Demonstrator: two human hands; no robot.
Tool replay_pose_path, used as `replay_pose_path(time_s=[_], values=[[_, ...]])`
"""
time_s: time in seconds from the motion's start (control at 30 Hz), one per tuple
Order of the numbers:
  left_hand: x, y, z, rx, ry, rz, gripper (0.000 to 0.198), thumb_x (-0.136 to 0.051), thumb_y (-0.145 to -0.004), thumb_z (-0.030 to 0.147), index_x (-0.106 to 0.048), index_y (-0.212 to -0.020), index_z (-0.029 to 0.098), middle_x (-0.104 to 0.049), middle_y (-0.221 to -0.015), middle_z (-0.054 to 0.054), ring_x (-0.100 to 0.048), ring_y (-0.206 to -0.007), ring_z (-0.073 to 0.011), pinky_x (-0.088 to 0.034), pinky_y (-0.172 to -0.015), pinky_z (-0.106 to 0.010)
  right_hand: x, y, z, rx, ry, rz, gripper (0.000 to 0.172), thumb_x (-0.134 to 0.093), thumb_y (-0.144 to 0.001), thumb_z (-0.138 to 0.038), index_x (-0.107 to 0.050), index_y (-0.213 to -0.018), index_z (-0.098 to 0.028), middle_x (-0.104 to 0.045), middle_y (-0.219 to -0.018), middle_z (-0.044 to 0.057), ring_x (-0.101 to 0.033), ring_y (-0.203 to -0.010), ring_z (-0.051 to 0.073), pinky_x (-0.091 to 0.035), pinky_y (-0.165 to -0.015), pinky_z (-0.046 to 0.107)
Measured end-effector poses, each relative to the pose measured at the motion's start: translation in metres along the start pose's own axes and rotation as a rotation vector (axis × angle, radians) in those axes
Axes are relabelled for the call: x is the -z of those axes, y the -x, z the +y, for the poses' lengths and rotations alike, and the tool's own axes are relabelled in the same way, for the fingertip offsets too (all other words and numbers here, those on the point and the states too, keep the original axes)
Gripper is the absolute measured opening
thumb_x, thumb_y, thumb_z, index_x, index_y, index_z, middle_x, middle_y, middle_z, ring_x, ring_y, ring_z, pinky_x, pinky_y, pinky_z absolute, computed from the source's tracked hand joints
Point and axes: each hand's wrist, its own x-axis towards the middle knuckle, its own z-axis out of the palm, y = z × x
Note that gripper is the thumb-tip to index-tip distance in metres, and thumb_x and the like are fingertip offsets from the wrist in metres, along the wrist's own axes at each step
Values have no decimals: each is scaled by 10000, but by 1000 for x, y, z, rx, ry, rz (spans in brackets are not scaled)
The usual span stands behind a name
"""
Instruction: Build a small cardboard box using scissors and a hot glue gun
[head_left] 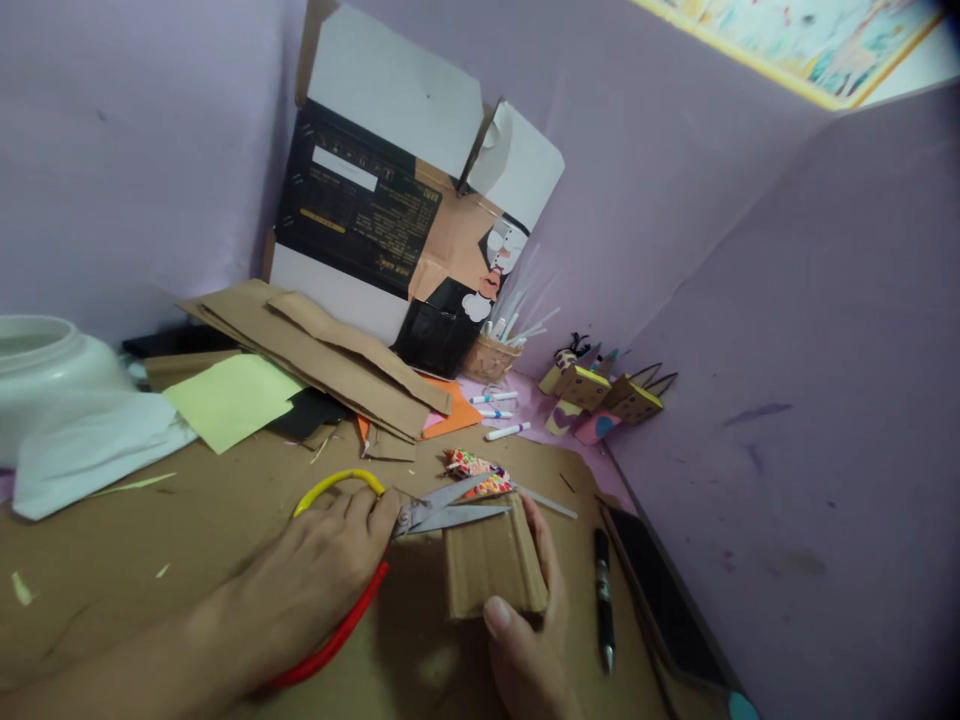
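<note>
My left hand (322, 570) reaches in from the lower left and closes over the handles of a pair of scissors (450, 512), one loop yellow and one red. The grey blades are open and point right, toward the top edge of a small ribbed cardboard piece (491, 570). My right hand (525, 640) grips that piece, thumb on its lower front and fingers round its right side. Both hands rest on a brown cardboard work surface (187, 540). Just behind the blades lies a small colourful patterned scrap (476, 465).
A black pen (602, 590) and a dark phone (660, 600) lie to the right by the purple wall. Behind are markers (506, 431), a small basket (491, 357), stacked cardboard sheets (322, 350), green paper (232, 400), a white jar (45, 370), a flattened box (390, 200) and cardboard figures (600, 395).
</note>
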Motion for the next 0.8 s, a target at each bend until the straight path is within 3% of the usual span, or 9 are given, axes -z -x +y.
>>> replay_pose_path(time_s=[0.27, 0.6, 0.8], values=[[-6, 1, -4, -64, -73, 17, 423, -285, -833, -6, -522, -1138, 168, -593, -909, -106, -592, -819, -247, -501, -675, -361, -4, 2, -7, -23, -1, 14, 901, -776, -570, -461, -376, -1343, -226, -418, -1411, 125, -394, -1282, 356, -352, -1013, 496], [-7, -1, -9, -135, -125, 87, 405, -334, -798, -16, -510, -1116, 163, -611, -838, -80, -604, -720, -223, -476, -586, -297, 1, 2, -2, -34, 0, 20, 883, -766, -581, -411, -363, -1350, -247, -482, -1364, 115, -502, -1187, 341, -444, -915, 454], [-7, -1, -12, -152, 56, 47, 386, -328, -798, -10, -525, -1061, 194, -622, -808, -48, -604, -629, -196, -480, -571, -298, 3, 2, -5, -56, -17, 14, 876, -763, -576, -417, -384, -1345, -239, -517, -1327, 111, -540, -1137, 322, -437, -915, 448]])
